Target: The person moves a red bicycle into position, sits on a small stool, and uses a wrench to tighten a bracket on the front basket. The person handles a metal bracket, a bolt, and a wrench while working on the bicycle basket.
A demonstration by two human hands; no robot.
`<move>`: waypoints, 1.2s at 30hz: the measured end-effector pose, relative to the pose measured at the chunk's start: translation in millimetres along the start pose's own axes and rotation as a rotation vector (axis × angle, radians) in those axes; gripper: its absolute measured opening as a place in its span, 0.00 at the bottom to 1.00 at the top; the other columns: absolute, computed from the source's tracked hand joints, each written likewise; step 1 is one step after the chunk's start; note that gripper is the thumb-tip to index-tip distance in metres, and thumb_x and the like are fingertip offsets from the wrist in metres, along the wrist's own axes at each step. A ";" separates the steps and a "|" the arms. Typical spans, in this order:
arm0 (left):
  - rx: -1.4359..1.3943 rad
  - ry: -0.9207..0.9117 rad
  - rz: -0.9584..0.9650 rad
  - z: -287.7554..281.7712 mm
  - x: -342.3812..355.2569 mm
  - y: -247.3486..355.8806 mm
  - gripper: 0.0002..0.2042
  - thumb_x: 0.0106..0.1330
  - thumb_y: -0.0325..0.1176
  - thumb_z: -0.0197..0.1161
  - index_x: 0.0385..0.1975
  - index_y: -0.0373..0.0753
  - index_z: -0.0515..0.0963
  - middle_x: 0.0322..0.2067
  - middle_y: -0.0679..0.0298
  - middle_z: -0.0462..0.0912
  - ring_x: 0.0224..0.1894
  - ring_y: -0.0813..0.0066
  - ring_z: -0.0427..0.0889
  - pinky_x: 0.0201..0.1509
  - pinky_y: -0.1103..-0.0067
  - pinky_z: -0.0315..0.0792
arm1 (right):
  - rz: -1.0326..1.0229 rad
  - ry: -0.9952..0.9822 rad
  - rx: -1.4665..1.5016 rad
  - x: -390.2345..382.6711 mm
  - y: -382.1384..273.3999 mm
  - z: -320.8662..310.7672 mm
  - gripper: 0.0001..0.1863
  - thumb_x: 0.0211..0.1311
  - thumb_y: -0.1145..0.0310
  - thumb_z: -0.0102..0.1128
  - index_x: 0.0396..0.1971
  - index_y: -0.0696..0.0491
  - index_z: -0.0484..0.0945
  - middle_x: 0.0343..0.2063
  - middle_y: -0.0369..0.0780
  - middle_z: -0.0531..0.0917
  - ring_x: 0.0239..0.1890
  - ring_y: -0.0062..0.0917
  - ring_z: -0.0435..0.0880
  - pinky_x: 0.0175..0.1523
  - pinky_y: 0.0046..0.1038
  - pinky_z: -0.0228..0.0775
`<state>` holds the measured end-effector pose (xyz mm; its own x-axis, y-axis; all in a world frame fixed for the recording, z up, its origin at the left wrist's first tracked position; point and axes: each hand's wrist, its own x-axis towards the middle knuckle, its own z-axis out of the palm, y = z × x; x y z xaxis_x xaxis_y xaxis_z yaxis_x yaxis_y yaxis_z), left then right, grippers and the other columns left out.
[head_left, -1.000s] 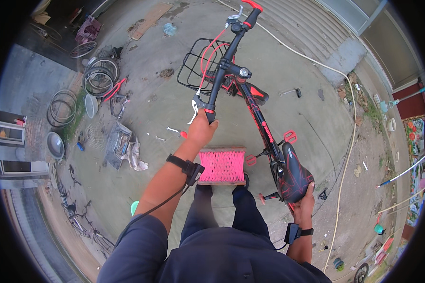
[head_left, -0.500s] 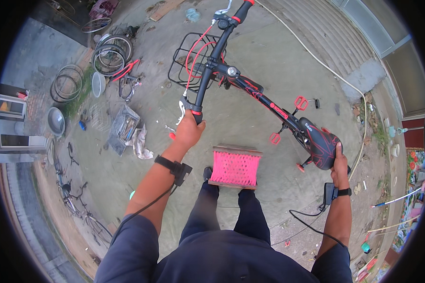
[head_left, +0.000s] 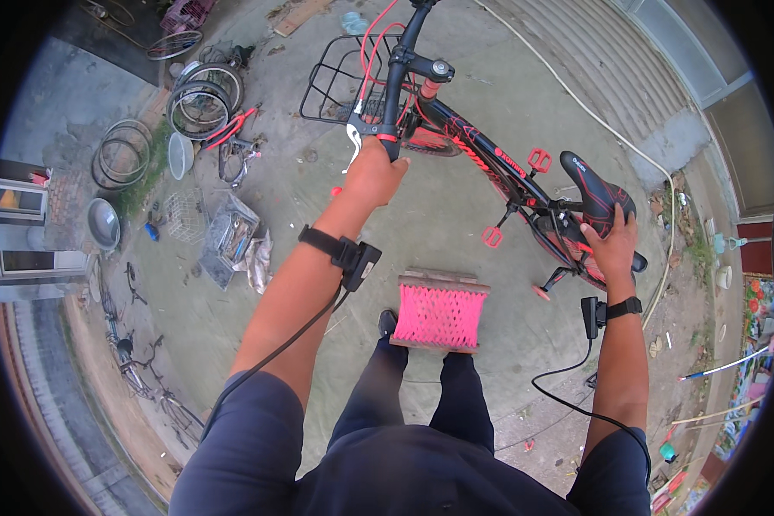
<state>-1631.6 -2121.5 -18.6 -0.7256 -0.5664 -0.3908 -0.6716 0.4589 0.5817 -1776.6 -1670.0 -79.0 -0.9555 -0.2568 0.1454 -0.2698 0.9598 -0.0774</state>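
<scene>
Concrete yard [head_left: 490, 112], viewed from above the person's own legs. Entries run largest to smallest.

Bicycle [head_left: 473, 150]: black frame with red trim, front basket [head_left: 340, 73] at 12 o'clock, saddle [head_left: 595, 193] at 3 o'clock. It stands on the concrete just ahead of the person, held at two places only.

Left hand [head_left: 374, 172]: clenched around the handlebar grip [head_left: 390, 146] at 12 o'clock, brake lever [head_left: 353, 142] just beside the knuckles. Right hand [head_left: 612, 245]: palm and fingers laid over the rear of the saddle, grasping it from behind.

Pink mesh-covered stool [head_left: 439, 311]: on the ground at centre, just in front of the shoes, between the person and the bike.

Tyre and rim pile [head_left: 199, 95] at 10 o'clock, wire basket and scrap [head_left: 224, 236] at 9 o'clock, well apart from the bike.

Wrist units on both forearms, with a cable [head_left: 568, 387] hanging from the right one.

Risks, as judgement:
- The front wheel could swing and the bike tip away, since one hand alone governs the steering.
- The stool sits close to the feet; a step forward could trip on it.
- The near pedal [head_left: 491, 236] could strike a shin if the frame is pulled in.
- The loose cable could snag on the saddle or the rear-wheel fittings.
</scene>
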 end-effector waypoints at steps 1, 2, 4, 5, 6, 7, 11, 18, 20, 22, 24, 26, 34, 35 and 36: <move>0.031 0.008 0.011 -2.1 4.6 4.5 0.31 0.65 0.44 0.69 0.54 0.25 0.63 0.41 0.36 0.84 0.44 0.40 0.86 0.48 0.58 0.80 | -0.010 -0.103 0.080 4.0 -8.1 -1.2 0.50 0.52 0.50 0.77 0.73 0.51 0.64 0.72 0.60 0.60 0.73 0.59 0.59 0.76 0.47 0.56; 0.062 0.011 0.019 -4.6 9.7 8.9 0.31 0.65 0.44 0.69 0.54 0.24 0.63 0.42 0.36 0.84 0.45 0.40 0.86 0.49 0.58 0.80 | -0.006 -0.113 0.058 9.6 -17.7 -0.4 0.50 0.53 0.50 0.77 0.74 0.50 0.63 0.72 0.60 0.60 0.73 0.58 0.60 0.75 0.47 0.57; 0.119 0.058 0.069 -10.9 19.6 11.5 0.31 0.65 0.43 0.69 0.54 0.23 0.64 0.43 0.35 0.83 0.46 0.39 0.86 0.50 0.59 0.80 | -0.015 -0.109 0.030 22.3 -30.1 0.6 0.48 0.55 0.51 0.76 0.74 0.47 0.63 0.72 0.59 0.61 0.73 0.57 0.61 0.75 0.46 0.58; 0.133 0.063 0.074 -14.7 21.5 9.1 0.31 0.65 0.43 0.69 0.53 0.22 0.64 0.43 0.35 0.83 0.46 0.39 0.86 0.51 0.59 0.80 | 0.017 -0.142 -0.008 26.8 -32.6 0.3 0.46 0.59 0.54 0.73 0.76 0.42 0.60 0.73 0.57 0.60 0.74 0.54 0.61 0.75 0.44 0.59; 0.149 0.071 0.074 -20.4 25.3 6.2 0.31 0.65 0.43 0.69 0.53 0.22 0.64 0.43 0.35 0.83 0.46 0.39 0.86 0.51 0.59 0.80 | 0.024 -0.161 -0.016 31.4 -35.3 0.1 0.46 0.60 0.55 0.73 0.76 0.40 0.59 0.73 0.56 0.60 0.74 0.53 0.61 0.75 0.44 0.59; 0.154 0.046 0.057 -26.1 31.8 4.2 0.30 0.65 0.42 0.69 0.53 0.22 0.65 0.43 0.35 0.84 0.46 0.40 0.86 0.51 0.59 0.80 | 0.045 -0.189 -0.016 39.9 -37.1 0.0 0.46 0.60 0.55 0.72 0.77 0.39 0.58 0.73 0.56 0.60 0.74 0.53 0.61 0.75 0.43 0.59; 0.160 0.105 0.123 -37.0 41.7 -9.7 0.23 0.65 0.38 0.69 0.45 0.26 0.66 0.23 0.53 0.81 0.22 0.63 0.83 0.25 0.66 0.75 | 0.047 -0.264 -0.091 45.3 -41.3 -2.2 0.47 0.62 0.56 0.71 0.78 0.34 0.55 0.74 0.54 0.59 0.75 0.51 0.61 0.75 0.40 0.60; 0.177 0.031 0.169 -52.1 40.2 -10.6 0.25 0.64 0.38 0.68 0.48 0.24 0.66 0.28 0.48 0.82 0.29 0.56 0.84 0.33 0.64 0.77 | 0.080 -0.298 -0.109 42.9 -36.9 -3.5 0.49 0.61 0.56 0.71 0.79 0.33 0.52 0.74 0.55 0.60 0.74 0.49 0.63 0.72 0.40 0.66; 0.218 -0.017 0.173 -61.1 41.4 -6.5 0.29 0.64 0.40 0.68 0.52 0.20 0.66 0.41 0.37 0.85 0.47 0.41 0.86 0.51 0.59 0.79 | 0.078 -0.287 -0.098 42.1 -31.8 -1.5 0.50 0.60 0.57 0.72 0.79 0.33 0.52 0.74 0.56 0.60 0.74 0.50 0.63 0.71 0.40 0.67; 0.281 -0.013 0.213 -70.7 44.8 -4.5 0.29 0.65 0.40 0.67 0.53 0.19 0.66 0.42 0.37 0.85 0.47 0.41 0.86 0.51 0.60 0.79 | 0.074 -0.300 -0.131 43.9 -28.9 2.0 0.50 0.60 0.57 0.72 0.79 0.34 0.52 0.74 0.57 0.60 0.74 0.51 0.64 0.72 0.40 0.66; 0.314 0.000 0.260 -72.4 45.4 -4.5 0.29 0.65 0.40 0.67 0.53 0.21 0.66 0.41 0.37 0.85 0.46 0.39 0.85 0.51 0.59 0.79 | 0.083 -0.311 -0.149 43.0 -25.7 2.4 0.51 0.59 0.57 0.73 0.79 0.34 0.51 0.74 0.58 0.59 0.74 0.51 0.64 0.72 0.39 0.66; 0.314 0.046 0.308 -75.0 47.5 -4.4 0.28 0.64 0.42 0.68 0.53 0.24 0.68 0.39 0.36 0.84 0.44 0.37 0.85 0.48 0.56 0.78 | 0.085 -0.325 -0.147 45.1 -24.1 1.8 0.51 0.59 0.57 0.73 0.79 0.35 0.51 0.74 0.59 0.59 0.74 0.51 0.64 0.72 0.39 0.65; 0.318 -0.048 0.202 -82.3 36.4 5.5 0.28 0.67 0.40 0.65 0.56 0.22 0.67 0.44 0.37 0.85 0.47 0.41 0.86 0.51 0.58 0.80 | 0.046 -0.333 -0.199 40.3 -2.5 9.6 0.53 0.58 0.58 0.73 0.79 0.33 0.49 0.73 0.60 0.60 0.68 0.52 0.72 0.68 0.38 0.70; 0.314 -0.053 0.182 -83.7 36.4 7.0 0.27 0.67 0.40 0.65 0.55 0.23 0.67 0.44 0.37 0.85 0.47 0.41 0.86 0.51 0.57 0.80 | 0.038 -0.326 -0.198 40.4 -1.3 12.3 0.53 0.58 0.57 0.74 0.79 0.33 0.50 0.73 0.60 0.60 0.69 0.52 0.71 0.69 0.39 0.70; 0.307 -0.044 0.177 -84.0 35.0 8.4 0.26 0.67 0.40 0.65 0.54 0.24 0.67 0.43 0.38 0.85 0.46 0.41 0.86 0.50 0.57 0.80 | 0.014 -0.310 -0.186 40.5 0.0 13.0 0.53 0.57 0.57 0.74 0.79 0.34 0.50 0.73 0.60 0.60 0.69 0.51 0.70 0.69 0.39 0.70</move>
<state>-1650.0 -2194.9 32.5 -0.8358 -0.4331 -0.3374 -0.5441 0.7355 0.4037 -1816.9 -1681.9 -85.9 -0.9573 -0.2386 -0.1630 -0.2577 0.9602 0.1079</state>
